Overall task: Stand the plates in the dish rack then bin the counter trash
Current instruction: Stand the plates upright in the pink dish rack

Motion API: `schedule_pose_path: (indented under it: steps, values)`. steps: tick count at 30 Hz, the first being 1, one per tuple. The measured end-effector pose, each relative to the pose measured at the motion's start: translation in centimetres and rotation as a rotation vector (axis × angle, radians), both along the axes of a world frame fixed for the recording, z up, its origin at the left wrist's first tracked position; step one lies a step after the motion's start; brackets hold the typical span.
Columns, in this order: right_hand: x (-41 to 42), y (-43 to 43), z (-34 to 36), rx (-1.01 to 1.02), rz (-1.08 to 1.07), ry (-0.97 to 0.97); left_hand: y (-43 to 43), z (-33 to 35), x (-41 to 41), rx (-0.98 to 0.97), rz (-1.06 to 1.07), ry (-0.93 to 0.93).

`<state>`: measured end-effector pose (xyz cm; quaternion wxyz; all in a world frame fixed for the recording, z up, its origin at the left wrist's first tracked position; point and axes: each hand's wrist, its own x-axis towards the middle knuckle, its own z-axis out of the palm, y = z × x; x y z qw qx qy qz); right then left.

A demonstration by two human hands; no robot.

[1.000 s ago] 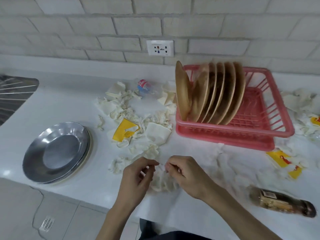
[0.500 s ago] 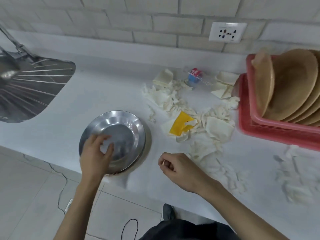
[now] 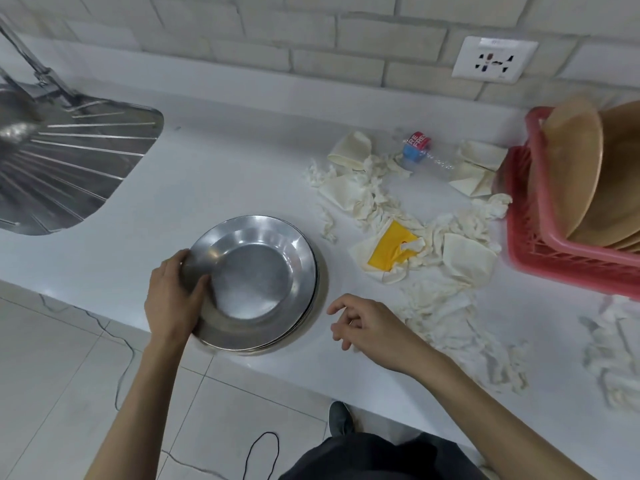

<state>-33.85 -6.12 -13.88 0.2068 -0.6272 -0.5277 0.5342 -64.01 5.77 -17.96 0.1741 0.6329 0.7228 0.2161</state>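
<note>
Head view: left hand grips rim of top steel plate near counter's front edge, right hand loose & empty beside it, so prob. plate-racking step; next needs lift + carry to rack at right edge.

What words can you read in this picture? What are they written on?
"RE" over "FRE": white letters, cut off, on the red label of the bottle.
Socket: tiny print, too small to read.
Yellow wrapper: no writing shows.
</note>
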Motion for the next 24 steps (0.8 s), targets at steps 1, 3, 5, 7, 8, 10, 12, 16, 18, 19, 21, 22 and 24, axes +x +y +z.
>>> schedule_pose_path:
  steps: [1,3,5,7,8,10,12,16,18,19,21,22,24]
  values:
    - [0.1,0.0,0.0,-0.001,-0.006,-0.005,0.0,0.0,-0.2,0.022,-0.001,-0.026]
    - [0.3,-0.1,-0.1,-0.006,-0.02,-0.008,0.1,0.4,-0.3,0.076,-0.026,-0.055]
    - [0.5,-0.1,-0.1,-0.01,-0.033,-0.01,0.3,1.1,-0.2,0.162,-0.086,-0.059]
    - [0.8,0.0,-0.1,-0.001,-0.043,-0.013,0.3,2.2,0.3,0.238,-0.11,-0.109]
    - [0.9,0.1,-0.1,0.005,-0.054,-0.012,0.3,2.8,0.5,0.257,-0.096,-0.16]
    - [1.1,0.2,0.0,0.016,-0.083,-0.006,-0.1,4.1,1.3,0.261,-0.041,-0.315]
    - [1.3,0.3,0.1,0.032,-0.125,0.01,-0.7,5.5,2.4,0.248,-0.008,-0.426]
    - [2.6,-0.2,0.6,0.069,-0.228,0.084,-2.2,7.3,5.2,0.19,0.022,-0.539]
    - [4.0,-0.9,1.1,0.102,-0.272,0.136,-3.3,7.8,7.2,0.171,0.022,-0.592]
    - [4.8,-1.3,1.6,0.116,-0.295,0.174,-3.9,7.9,8.3,0.167,0.016,-0.616]
    - [6.8,-2.5,2.2,0.146,-0.357,0.249,-5.3,7.9,10.9,0.147,-0.004,-0.661]
    - [7.9,-3.2,2.6,0.163,-0.396,0.278,-6.0,7.8,12.3,0.125,-0.012,-0.694]
    - [10.2,-4.8,3.4,0.205,-0.473,0.312,-7.4,7.5,15.2,0.081,-0.039,-0.787]
